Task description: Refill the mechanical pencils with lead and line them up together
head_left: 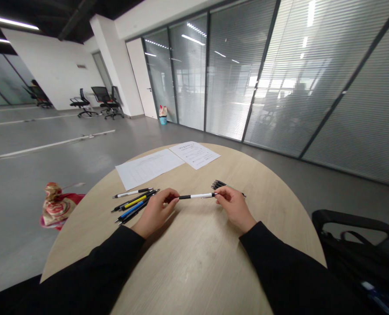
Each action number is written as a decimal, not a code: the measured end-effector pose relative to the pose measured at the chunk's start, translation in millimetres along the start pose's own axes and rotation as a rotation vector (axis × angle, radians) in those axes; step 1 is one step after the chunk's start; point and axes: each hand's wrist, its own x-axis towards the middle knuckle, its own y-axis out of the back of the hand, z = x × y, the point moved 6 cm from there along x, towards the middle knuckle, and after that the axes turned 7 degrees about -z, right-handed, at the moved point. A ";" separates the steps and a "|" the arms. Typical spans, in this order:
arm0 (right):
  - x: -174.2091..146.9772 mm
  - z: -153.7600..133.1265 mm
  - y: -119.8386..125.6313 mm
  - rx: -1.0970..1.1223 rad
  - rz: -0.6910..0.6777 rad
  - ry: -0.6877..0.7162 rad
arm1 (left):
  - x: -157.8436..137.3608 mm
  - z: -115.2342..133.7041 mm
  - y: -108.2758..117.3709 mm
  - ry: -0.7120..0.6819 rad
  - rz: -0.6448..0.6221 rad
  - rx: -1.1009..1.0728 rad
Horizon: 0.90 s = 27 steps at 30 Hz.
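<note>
A black-and-white pen (199,196) is held level above the round table (194,258), stretched between my two hands. My left hand (160,208) pinches its black end, and my right hand (232,204) pinches the white end with the clip. Just left of my left hand lies a loose group of pens: a white-and-black pen (132,193), a yellow-and-black pen (135,202), a blue-and-black pen (132,211) and others in black. Behind my right hand sits a bunch of black pens (218,183), partly hidden by the fingers.
Two printed sheets, one with a grid (150,166) and one with text (194,154), lie at the table's far side. On the floor at left stands a red-and-gold bag (58,205). A black chair (352,223) is close at the right edge.
</note>
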 end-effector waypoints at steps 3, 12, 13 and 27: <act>-1.0 -2.4 0.4 -0.044 0.001 0.005 | -0.5 -0.5 -1.2 0.002 -0.005 0.004; -6.2 -21.7 2.8 -0.286 0.029 0.070 | -1.0 2.6 -0.8 0.008 -0.001 -0.003; -6.7 -23.9 3.0 -0.313 0.031 0.080 | -0.9 2.0 -1.0 0.007 -0.002 -0.005; -7.8 -28.3 3.3 -0.401 0.026 0.107 | -0.9 1.2 -1.9 0.005 -0.007 -0.014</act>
